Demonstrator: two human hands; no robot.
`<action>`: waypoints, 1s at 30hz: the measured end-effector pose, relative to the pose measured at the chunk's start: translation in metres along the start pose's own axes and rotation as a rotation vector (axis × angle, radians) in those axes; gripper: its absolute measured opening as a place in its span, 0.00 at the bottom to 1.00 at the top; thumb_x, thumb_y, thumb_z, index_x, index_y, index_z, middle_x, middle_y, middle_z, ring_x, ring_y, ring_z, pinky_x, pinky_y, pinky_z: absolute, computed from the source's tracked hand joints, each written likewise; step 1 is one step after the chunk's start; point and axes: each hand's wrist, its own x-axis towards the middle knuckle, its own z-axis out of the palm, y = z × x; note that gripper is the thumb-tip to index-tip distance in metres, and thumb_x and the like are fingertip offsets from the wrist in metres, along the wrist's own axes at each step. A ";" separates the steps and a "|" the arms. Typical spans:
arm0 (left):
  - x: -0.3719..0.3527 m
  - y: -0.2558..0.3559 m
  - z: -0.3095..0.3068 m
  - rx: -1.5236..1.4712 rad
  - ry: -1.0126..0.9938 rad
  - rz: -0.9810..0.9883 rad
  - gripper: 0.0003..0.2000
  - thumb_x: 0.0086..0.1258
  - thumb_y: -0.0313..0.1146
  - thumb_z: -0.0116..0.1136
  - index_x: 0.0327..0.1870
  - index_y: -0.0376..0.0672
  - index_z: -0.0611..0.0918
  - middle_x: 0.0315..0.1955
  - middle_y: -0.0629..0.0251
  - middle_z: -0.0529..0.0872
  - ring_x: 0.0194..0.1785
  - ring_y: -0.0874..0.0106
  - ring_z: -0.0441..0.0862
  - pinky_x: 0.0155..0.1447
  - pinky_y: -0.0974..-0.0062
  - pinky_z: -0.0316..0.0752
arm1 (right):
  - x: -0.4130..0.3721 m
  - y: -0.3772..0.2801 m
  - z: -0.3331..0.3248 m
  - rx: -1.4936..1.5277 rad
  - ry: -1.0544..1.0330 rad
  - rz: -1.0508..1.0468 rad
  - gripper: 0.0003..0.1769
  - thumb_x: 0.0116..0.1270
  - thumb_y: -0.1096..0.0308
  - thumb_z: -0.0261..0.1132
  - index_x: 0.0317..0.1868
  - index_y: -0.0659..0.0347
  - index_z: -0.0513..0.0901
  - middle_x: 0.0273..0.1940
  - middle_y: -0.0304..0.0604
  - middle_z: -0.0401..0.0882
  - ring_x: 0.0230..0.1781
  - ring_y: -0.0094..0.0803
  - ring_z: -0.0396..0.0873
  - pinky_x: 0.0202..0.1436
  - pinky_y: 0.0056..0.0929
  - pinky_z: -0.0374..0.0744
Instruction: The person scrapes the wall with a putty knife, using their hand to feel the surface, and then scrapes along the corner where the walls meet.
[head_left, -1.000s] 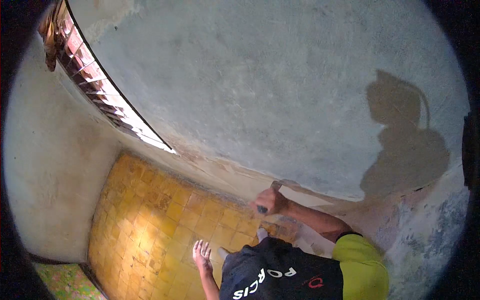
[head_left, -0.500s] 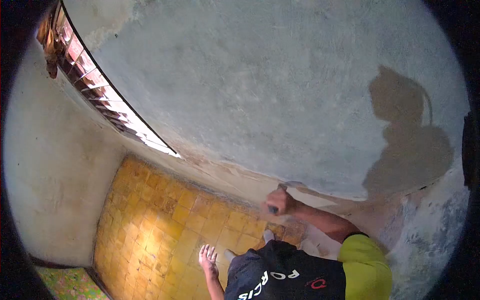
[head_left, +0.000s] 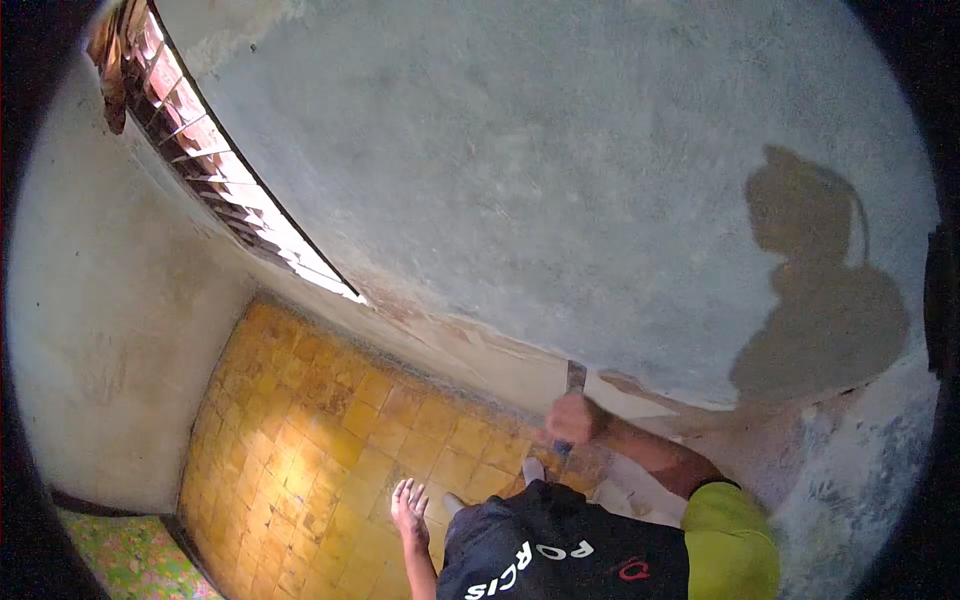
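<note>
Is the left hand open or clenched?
Open: the left hand has its fingers spread and holds nothing; the right hand grips the scraper.

Colour and pattern reference: surfaces, clothing, tool.

The wall (head_left: 520,180) is mottled grey-blue, with a pale cream band (head_left: 480,362) along its foot and a dark grey-brown shadow (head_left: 820,310) at the right. The side wall (head_left: 100,300) is blotchy beige. The floor tiles (head_left: 320,440) form a square grid in yellow and orange, stained brown in places. The window grille (head_left: 205,150) shows dark bars over pink-red and white. The shorts (head_left: 560,550) are black with white lettering and a red mark; the shirt (head_left: 730,540) is yellow-green. The scraper (head_left: 575,377) has a dark blade and a blue handle end.
</note>
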 end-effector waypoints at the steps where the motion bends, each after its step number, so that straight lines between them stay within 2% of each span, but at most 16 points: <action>1: 0.000 -0.001 -0.001 -0.009 -0.003 0.003 0.22 0.75 0.38 0.48 0.66 0.40 0.67 0.63 0.59 0.75 0.63 0.56 0.76 0.61 0.60 0.73 | -0.007 0.005 0.007 -0.005 -0.010 0.047 0.16 0.53 0.72 0.71 0.19 0.58 0.68 0.20 0.36 0.65 0.18 0.31 0.69 0.19 0.29 0.65; 2: 0.000 -0.005 0.002 -0.028 -0.007 0.006 0.22 0.75 0.38 0.49 0.66 0.40 0.67 0.63 0.58 0.75 0.63 0.56 0.76 0.61 0.60 0.74 | -0.013 0.011 0.009 -0.010 -0.025 0.088 0.16 0.51 0.72 0.71 0.19 0.58 0.69 0.20 0.36 0.65 0.19 0.30 0.70 0.19 0.29 0.66; 3: -0.003 -0.008 0.001 -0.034 -0.011 0.000 0.22 0.75 0.38 0.49 0.66 0.40 0.67 0.63 0.58 0.75 0.62 0.56 0.76 0.61 0.61 0.74 | -0.005 0.006 0.007 -0.093 -0.067 0.037 0.14 0.49 0.71 0.70 0.20 0.57 0.69 0.21 0.36 0.66 0.19 0.30 0.70 0.19 0.30 0.66; 6: -0.002 -0.007 0.003 -0.045 -0.022 0.002 0.21 0.75 0.37 0.49 0.66 0.40 0.67 0.63 0.58 0.75 0.62 0.56 0.77 0.60 0.63 0.75 | 0.006 -0.011 -0.002 -0.041 -0.064 -0.050 0.12 0.48 0.70 0.69 0.21 0.58 0.71 0.21 0.36 0.66 0.19 0.31 0.70 0.19 0.30 0.67; 7: -0.004 -0.006 0.001 -0.041 -0.014 0.005 0.21 0.75 0.37 0.49 0.66 0.40 0.67 0.63 0.58 0.75 0.62 0.56 0.77 0.60 0.63 0.75 | 0.003 -0.003 -0.004 -0.128 -0.008 -0.095 0.12 0.48 0.70 0.68 0.21 0.59 0.70 0.21 0.36 0.65 0.18 0.31 0.69 0.18 0.31 0.67; 10: -0.003 -0.007 0.001 -0.036 0.003 0.009 0.21 0.75 0.37 0.49 0.66 0.41 0.67 0.63 0.59 0.75 0.61 0.57 0.77 0.59 0.63 0.75 | -0.012 0.010 0.010 -0.068 -0.038 0.028 0.13 0.49 0.70 0.68 0.20 0.58 0.69 0.21 0.35 0.63 0.18 0.31 0.69 0.18 0.31 0.67; 12: -0.009 -0.007 -0.006 -0.021 0.026 -0.009 0.21 0.75 0.37 0.49 0.66 0.41 0.68 0.62 0.59 0.75 0.61 0.57 0.78 0.59 0.63 0.75 | -0.008 -0.003 0.020 -0.027 -0.049 -0.018 0.16 0.51 0.69 0.69 0.19 0.57 0.67 0.20 0.36 0.62 0.18 0.32 0.69 0.17 0.32 0.65; 14: -0.005 -0.006 -0.001 -0.027 0.042 -0.016 0.20 0.75 0.37 0.49 0.66 0.42 0.68 0.62 0.59 0.76 0.60 0.57 0.78 0.59 0.62 0.75 | 0.018 -0.016 0.002 -0.004 -0.037 -0.078 0.17 0.52 0.68 0.71 0.19 0.56 0.68 0.19 0.37 0.62 0.17 0.33 0.69 0.17 0.33 0.65; 15: -0.006 -0.008 -0.006 -0.036 0.044 -0.006 0.20 0.75 0.37 0.48 0.66 0.42 0.68 0.62 0.59 0.76 0.60 0.57 0.78 0.59 0.62 0.75 | 0.003 -0.004 0.007 0.091 -0.063 0.074 0.15 0.58 0.67 0.71 0.21 0.57 0.73 0.18 0.36 0.68 0.18 0.33 0.74 0.18 0.34 0.69; 18: -0.001 -0.012 -0.005 -0.065 0.032 0.026 0.21 0.76 0.37 0.48 0.66 0.40 0.68 0.62 0.57 0.75 0.60 0.56 0.77 0.60 0.61 0.76 | -0.002 0.015 0.022 0.003 -0.129 0.146 0.12 0.60 0.65 0.69 0.23 0.56 0.76 0.19 0.37 0.70 0.20 0.33 0.76 0.19 0.33 0.71; 19: -0.002 -0.011 -0.002 -0.065 0.028 0.028 0.21 0.76 0.37 0.48 0.66 0.40 0.68 0.62 0.57 0.75 0.60 0.55 0.77 0.60 0.61 0.76 | 0.004 0.009 0.029 -0.070 -0.097 0.094 0.08 0.60 0.63 0.68 0.25 0.54 0.79 0.19 0.36 0.71 0.20 0.33 0.76 0.19 0.32 0.73; 22: -0.008 -0.013 -0.006 -0.078 0.040 0.030 0.21 0.76 0.37 0.47 0.66 0.39 0.67 0.62 0.55 0.75 0.60 0.54 0.77 0.60 0.61 0.77 | 0.019 -0.008 0.020 -0.009 -0.106 -0.020 0.06 0.57 0.64 0.68 0.26 0.53 0.80 0.19 0.37 0.72 0.19 0.34 0.76 0.20 0.32 0.74; 24: -0.012 -0.014 -0.012 -0.084 0.052 0.033 0.21 0.76 0.37 0.47 0.66 0.38 0.67 0.62 0.54 0.75 0.60 0.54 0.77 0.60 0.61 0.77 | -0.019 0.030 0.037 -0.112 0.011 0.096 0.18 0.59 0.67 0.70 0.17 0.55 0.71 0.17 0.36 0.69 0.16 0.32 0.73 0.19 0.31 0.69; 26: -0.014 -0.015 -0.015 -0.087 0.056 0.034 0.21 0.76 0.37 0.47 0.66 0.39 0.67 0.63 0.55 0.74 0.60 0.54 0.77 0.60 0.61 0.77 | -0.022 0.045 0.031 0.023 0.035 0.484 0.16 0.58 0.68 0.69 0.18 0.55 0.72 0.18 0.35 0.70 0.18 0.31 0.73 0.19 0.31 0.71; 27: -0.013 -0.012 -0.018 -0.070 0.066 0.032 0.21 0.76 0.37 0.47 0.66 0.39 0.67 0.63 0.55 0.74 0.60 0.55 0.77 0.60 0.61 0.76 | -0.017 0.038 0.032 0.151 -0.024 0.379 0.15 0.57 0.68 0.70 0.18 0.55 0.72 0.18 0.35 0.70 0.18 0.30 0.74 0.20 0.30 0.71; 30: -0.024 -0.019 -0.020 -0.064 0.098 0.005 0.21 0.76 0.37 0.47 0.66 0.39 0.67 0.63 0.57 0.74 0.60 0.57 0.78 0.60 0.61 0.75 | 0.030 -0.007 0.022 0.023 -0.129 -0.038 0.17 0.57 0.67 0.71 0.18 0.55 0.71 0.17 0.36 0.68 0.17 0.31 0.73 0.20 0.29 0.71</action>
